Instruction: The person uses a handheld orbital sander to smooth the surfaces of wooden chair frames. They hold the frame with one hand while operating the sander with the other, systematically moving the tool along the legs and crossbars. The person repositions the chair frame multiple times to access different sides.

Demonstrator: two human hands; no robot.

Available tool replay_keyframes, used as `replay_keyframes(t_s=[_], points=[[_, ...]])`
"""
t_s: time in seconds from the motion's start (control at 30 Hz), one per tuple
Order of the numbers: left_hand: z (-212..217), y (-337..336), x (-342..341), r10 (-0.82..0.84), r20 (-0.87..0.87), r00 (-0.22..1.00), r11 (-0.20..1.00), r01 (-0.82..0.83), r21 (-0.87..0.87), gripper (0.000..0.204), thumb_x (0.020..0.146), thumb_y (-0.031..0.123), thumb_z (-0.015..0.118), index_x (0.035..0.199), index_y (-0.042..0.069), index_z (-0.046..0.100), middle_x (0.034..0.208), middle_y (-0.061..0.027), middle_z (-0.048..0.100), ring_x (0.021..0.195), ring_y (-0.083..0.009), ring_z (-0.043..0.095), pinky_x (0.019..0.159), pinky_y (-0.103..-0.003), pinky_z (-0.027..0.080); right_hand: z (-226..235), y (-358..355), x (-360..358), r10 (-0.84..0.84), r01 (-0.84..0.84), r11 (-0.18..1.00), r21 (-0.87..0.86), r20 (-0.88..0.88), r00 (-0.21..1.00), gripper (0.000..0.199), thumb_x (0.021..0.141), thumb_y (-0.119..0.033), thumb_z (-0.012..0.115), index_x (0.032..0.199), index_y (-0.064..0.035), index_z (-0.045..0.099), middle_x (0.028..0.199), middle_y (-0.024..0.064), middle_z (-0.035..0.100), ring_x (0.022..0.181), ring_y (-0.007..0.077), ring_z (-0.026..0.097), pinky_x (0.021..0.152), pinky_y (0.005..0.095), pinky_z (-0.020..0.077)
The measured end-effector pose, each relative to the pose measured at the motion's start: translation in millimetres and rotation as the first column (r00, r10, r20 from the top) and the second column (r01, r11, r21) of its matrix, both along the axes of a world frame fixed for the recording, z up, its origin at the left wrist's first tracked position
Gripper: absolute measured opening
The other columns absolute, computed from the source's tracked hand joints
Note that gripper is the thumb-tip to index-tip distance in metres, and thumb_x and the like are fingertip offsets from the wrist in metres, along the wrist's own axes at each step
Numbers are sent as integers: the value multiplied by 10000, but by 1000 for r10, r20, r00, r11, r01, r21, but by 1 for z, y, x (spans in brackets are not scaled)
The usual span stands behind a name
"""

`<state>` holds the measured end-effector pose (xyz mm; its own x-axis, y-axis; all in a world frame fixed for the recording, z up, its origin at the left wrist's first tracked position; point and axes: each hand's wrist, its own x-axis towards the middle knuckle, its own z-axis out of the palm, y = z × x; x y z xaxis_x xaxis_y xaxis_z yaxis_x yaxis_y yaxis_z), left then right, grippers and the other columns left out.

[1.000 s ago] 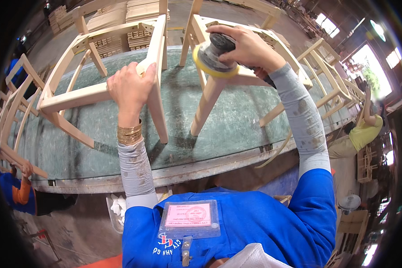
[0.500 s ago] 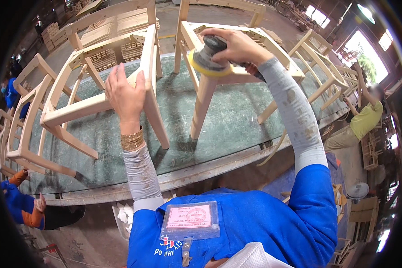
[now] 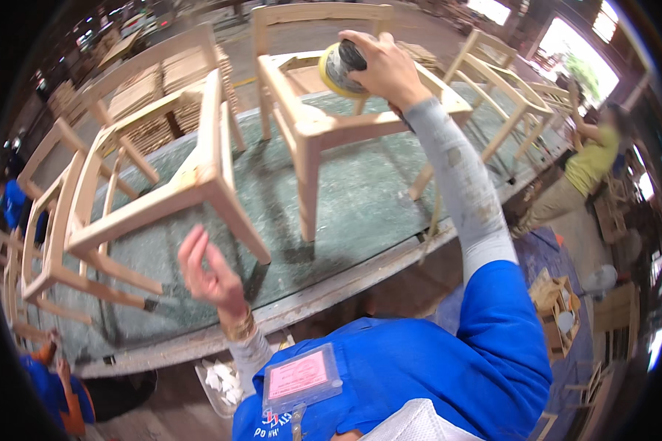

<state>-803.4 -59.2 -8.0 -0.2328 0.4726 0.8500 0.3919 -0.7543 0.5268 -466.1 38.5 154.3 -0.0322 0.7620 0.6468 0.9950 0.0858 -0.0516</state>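
A furniture workshop: unfinished bare-wood chair frames (image 3: 198,176) crowd a long workbench (image 3: 360,198) with a worn green top, more frames lined along its far edge. Stacks of cut wooden parts (image 3: 169,81) stand beyond its far left corner, and another worker (image 3: 581,169) bends near its right end.
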Motion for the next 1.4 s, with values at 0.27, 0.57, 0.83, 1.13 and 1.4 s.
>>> replay_keyframes(t_s=[0.27, 0.57, 0.83, 1.13, 1.4], points=[[-60, -28, 31, -267, 2, 964, 885, 246, -396, 136, 840, -49, 515, 925, -28, 619, 816, -116, 637, 758, -203, 606, 724, -298, 475, -74, -203, 47, 121, -235, 954, -187, -477, 871, 653, 596, -123, 761, 1217, -204, 572, 1008, 125, 532, 943, 311, 572, 854, 381, 473], [-61, -9, 102, -261, -167, 951, 895, 173, -412, 120, 827, -43, 556, 921, -24, 628, 793, -122, 634, 733, -214, 614, 695, -301, 480, -86, -229, 194, -29, -13, 997, -76, -534, 845, 677, 576, 12, 742, 1213, -157, 586, 1019, 110, 565, 967, 244, 579, 884, 328, 450], [-71, -8, 272, -230, -211, 950, 912, 134, -388, 90, 799, -11, 595, 878, -16, 639, 799, -135, 640, 733, -250, 625, 678, -322, 482, 11, -58, 335, 295, -337, 908, -249, -192, 936, 690, 610, -92, 722, 1268, -185, 536, 1112, 129, 586, 1021, 261, 578, 922, 349, 452], [-89, -35, 357, -229, -341, 912, 845, 12, -535, 88, 777, 18, 623, 863, 5, 634, 804, -132, 626, 741, -290, 605, 662, -340, 470, -5, 50, 370, 321, -328, 875, -355, -81, 944, 713, 613, -143, 729, 1281, -258, 508, 1064, 171, 605, 954, 317, 610, 844, 403, 505], [-131, -44, 268, 81, -265, 961, 564, -263, -783, 353, 785, 118, 671, 1084, -54, 595, 930, -149, 657, 860, -218, 646, 774, -324, 511, -182, 21, 456, -245, 124, 949, -291, -426, 871, 709, 692, -163, 652, 1338, -336, 417, 1124, 239, 511, 986, 452, 570, 864, 492, 466]])
